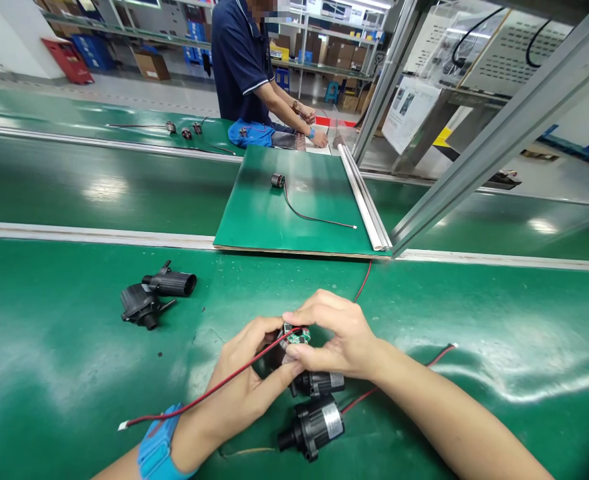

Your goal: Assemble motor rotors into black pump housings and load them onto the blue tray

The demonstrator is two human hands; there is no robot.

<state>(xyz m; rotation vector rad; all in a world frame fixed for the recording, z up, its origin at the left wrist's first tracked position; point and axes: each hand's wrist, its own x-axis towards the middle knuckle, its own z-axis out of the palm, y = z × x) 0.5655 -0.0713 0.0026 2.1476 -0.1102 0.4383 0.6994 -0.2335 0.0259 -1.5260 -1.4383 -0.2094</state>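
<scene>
My left hand (247, 370), with a blue strap (159, 445) on its wrist, is closed around a small motor core with a green circuit board (298, 335). The fingers and thumb of my right hand (337, 333) close on the same part from the other side. A red and black cable (214, 387) runs from the board across my left hand and ends in a white connector (123, 425). Below my hands lie two black pumps; the nearer pump (317, 427) shows whole, while the other pump (319, 383) is partly hidden by my hands.
Two black pump housings (172, 283) (142, 305) lie to the left on the green bench (64, 347). A raised green board (254, 213) ahead bears a motor core (277, 180) with a cable. A metal post (494, 147) slants at right. A co-worker (242, 67) works across the bench.
</scene>
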